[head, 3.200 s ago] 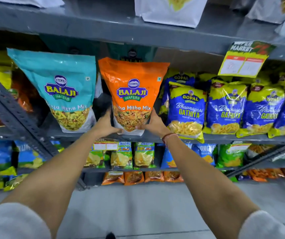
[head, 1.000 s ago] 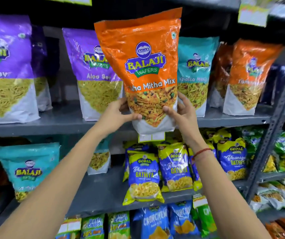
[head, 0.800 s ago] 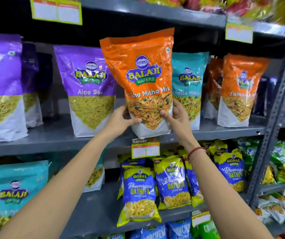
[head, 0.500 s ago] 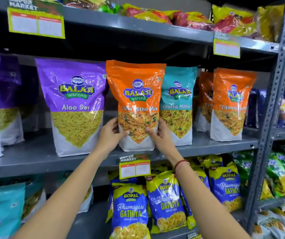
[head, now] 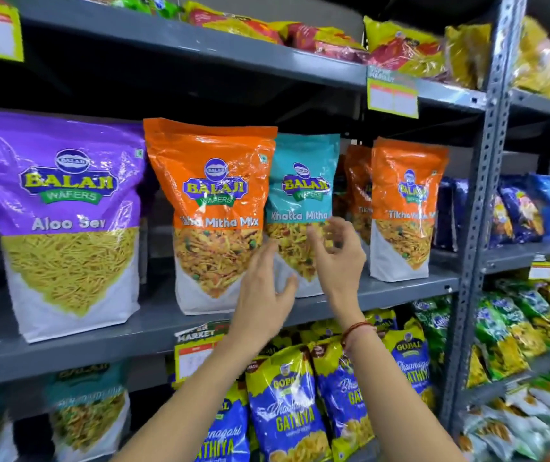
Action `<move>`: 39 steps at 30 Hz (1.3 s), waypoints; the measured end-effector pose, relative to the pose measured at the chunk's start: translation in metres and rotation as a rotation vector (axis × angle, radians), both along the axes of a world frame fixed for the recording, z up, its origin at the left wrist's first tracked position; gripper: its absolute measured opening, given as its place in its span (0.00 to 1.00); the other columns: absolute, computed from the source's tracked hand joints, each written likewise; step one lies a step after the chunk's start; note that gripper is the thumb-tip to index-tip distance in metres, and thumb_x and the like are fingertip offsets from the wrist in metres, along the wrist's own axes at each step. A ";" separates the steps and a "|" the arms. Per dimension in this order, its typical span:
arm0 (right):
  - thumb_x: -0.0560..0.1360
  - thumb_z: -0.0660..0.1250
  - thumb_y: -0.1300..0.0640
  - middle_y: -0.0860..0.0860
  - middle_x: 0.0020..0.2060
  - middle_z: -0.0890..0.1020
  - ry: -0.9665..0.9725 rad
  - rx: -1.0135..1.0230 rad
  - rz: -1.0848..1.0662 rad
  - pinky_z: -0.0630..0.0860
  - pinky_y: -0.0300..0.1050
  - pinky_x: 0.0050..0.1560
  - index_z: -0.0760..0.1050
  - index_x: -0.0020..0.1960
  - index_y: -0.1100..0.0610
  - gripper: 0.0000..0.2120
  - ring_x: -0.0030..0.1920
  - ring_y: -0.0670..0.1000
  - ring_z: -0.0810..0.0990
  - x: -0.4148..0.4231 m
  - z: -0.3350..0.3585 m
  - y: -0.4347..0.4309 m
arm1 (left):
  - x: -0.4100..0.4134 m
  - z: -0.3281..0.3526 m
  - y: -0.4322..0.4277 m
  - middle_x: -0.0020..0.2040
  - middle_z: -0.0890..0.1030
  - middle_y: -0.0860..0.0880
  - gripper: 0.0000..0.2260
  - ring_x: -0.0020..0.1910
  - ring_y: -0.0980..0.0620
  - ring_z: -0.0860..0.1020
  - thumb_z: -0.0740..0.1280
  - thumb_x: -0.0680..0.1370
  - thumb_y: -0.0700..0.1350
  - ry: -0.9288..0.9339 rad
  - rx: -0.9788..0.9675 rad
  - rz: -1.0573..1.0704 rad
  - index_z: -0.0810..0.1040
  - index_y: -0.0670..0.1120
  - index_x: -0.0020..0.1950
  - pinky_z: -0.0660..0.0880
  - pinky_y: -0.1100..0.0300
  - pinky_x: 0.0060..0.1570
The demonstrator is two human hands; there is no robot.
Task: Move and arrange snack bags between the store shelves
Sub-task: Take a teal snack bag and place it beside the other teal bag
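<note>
Two bare hands raised mid-frame, both empty: left hand [head: 263,288] with fingers spread, hovering just in front of the lower right corner of the orange Tikha Mitha Mix bag [head: 215,211], contact not clear; right hand [head: 336,258] with fingers loosely curled and apart, blurred, held before the lower part of the teal Khatta Mitha bag [head: 301,195], nothing gripped. Orange bag upright on the grey middle shelf [head: 67,345], centre of the frame, between the purple Aloo Sev bag [head: 63,221] at left and the teal bag at right, overlapping the teal bag's left edge. Further right on the same shelf, a second orange bag [head: 405,208], with another partly hidden behind it. Red thread bracelet [head: 355,330] on the right wrist. Yellow price tag [head: 195,355] clipped to the shelf edge below the orange bag. Blue and yellow Gopal Gathiya bags [head: 287,405] crowded along the lower centre. Red and yellow packets [head: 333,41] lying along the top shelf, upper right. Perforated grey upright [head: 480,208] at right.
</note>
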State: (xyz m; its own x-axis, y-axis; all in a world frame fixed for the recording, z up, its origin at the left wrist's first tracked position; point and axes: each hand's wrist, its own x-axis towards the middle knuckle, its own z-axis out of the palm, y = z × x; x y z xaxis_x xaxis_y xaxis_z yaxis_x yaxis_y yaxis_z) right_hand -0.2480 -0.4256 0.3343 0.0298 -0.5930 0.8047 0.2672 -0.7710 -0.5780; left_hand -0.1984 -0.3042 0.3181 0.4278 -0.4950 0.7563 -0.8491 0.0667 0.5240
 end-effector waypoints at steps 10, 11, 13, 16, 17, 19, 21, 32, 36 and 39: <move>0.62 0.80 0.51 0.50 0.57 0.79 0.470 0.410 0.432 0.79 0.37 0.51 0.65 0.68 0.58 0.40 0.55 0.45 0.80 -0.028 -0.037 -0.089 | -0.028 -0.029 -0.069 0.78 0.53 0.47 0.37 0.75 0.48 0.55 0.64 0.76 0.43 0.361 0.148 -0.034 0.43 0.45 0.76 0.54 0.58 0.70; 0.64 0.80 0.55 0.49 0.55 0.80 0.452 0.411 0.412 0.79 0.35 0.48 0.66 0.67 0.58 0.37 0.55 0.46 0.80 -0.035 -0.041 -0.094 | -0.033 -0.031 -0.070 0.78 0.54 0.47 0.36 0.75 0.48 0.56 0.64 0.76 0.43 0.370 0.155 -0.037 0.44 0.45 0.76 0.55 0.58 0.69; 0.65 0.79 0.56 0.49 0.54 0.80 0.429 0.366 0.371 0.77 0.33 0.46 0.67 0.65 0.56 0.33 0.55 0.47 0.80 -0.038 -0.039 -0.095 | -0.035 -0.028 -0.069 0.77 0.55 0.46 0.33 0.75 0.46 0.57 0.62 0.77 0.42 0.362 0.164 -0.041 0.45 0.45 0.76 0.56 0.57 0.69; 0.64 0.80 0.55 0.47 0.54 0.79 0.356 0.327 0.326 0.76 0.27 0.42 0.68 0.62 0.52 0.32 0.53 0.43 0.79 -0.038 -0.029 -0.092 | -0.022 -0.020 -0.075 0.77 0.58 0.44 0.32 0.74 0.44 0.60 0.62 0.78 0.42 0.348 0.148 -0.054 0.46 0.45 0.76 0.60 0.55 0.68; 0.63 0.80 0.54 0.45 0.53 0.79 0.335 0.318 0.310 0.76 0.27 0.42 0.68 0.61 0.52 0.31 0.53 0.43 0.79 -0.040 -0.025 -0.091 | -0.022 -0.015 -0.076 0.76 0.59 0.44 0.32 0.73 0.44 0.61 0.62 0.78 0.43 0.338 0.143 -0.058 0.47 0.44 0.76 0.60 0.55 0.68; 0.64 0.80 0.54 0.41 0.51 0.79 0.302 0.294 0.275 0.77 0.29 0.49 0.69 0.60 0.54 0.30 0.52 0.38 0.78 -0.043 -0.015 -0.087 | -0.020 -0.006 -0.079 0.76 0.60 0.44 0.32 0.73 0.44 0.61 0.63 0.77 0.45 0.315 0.123 -0.068 0.48 0.44 0.76 0.61 0.55 0.67; 0.62 0.81 0.52 0.46 0.55 0.81 0.269 0.285 0.242 0.78 0.44 0.60 0.71 0.63 0.55 0.34 0.54 0.42 0.80 -0.052 -0.014 -0.087 | -0.023 -0.004 -0.083 0.76 0.61 0.45 0.32 0.73 0.44 0.61 0.64 0.77 0.46 0.312 0.117 -0.089 0.49 0.44 0.76 0.62 0.55 0.66; 0.58 0.83 0.50 0.55 0.61 0.80 0.110 0.362 0.098 0.76 0.54 0.64 0.70 0.66 0.58 0.42 0.61 0.52 0.80 -0.126 -0.059 -0.042 | -0.042 -0.033 -0.057 0.67 0.74 0.45 0.37 0.64 0.51 0.72 0.76 0.64 0.54 0.219 0.055 -0.278 0.67 0.44 0.69 0.69 0.55 0.64; 0.60 0.81 0.61 0.54 0.56 0.82 0.107 0.385 0.150 0.79 0.43 0.57 0.72 0.63 0.59 0.34 0.56 0.50 0.82 -0.137 -0.094 0.001 | -0.038 -0.057 -0.024 0.61 0.79 0.49 0.38 0.59 0.52 0.77 0.75 0.56 0.63 0.266 0.195 -0.394 0.72 0.49 0.62 0.73 0.52 0.62; 0.60 0.81 0.61 0.49 0.54 0.81 0.186 0.400 0.182 0.78 0.41 0.56 0.71 0.62 0.58 0.34 0.55 0.46 0.81 -0.131 -0.129 0.037 | -0.028 -0.088 0.006 0.56 0.81 0.51 0.36 0.55 0.55 0.79 0.77 0.53 0.61 0.355 0.254 -0.439 0.73 0.52 0.58 0.75 0.53 0.60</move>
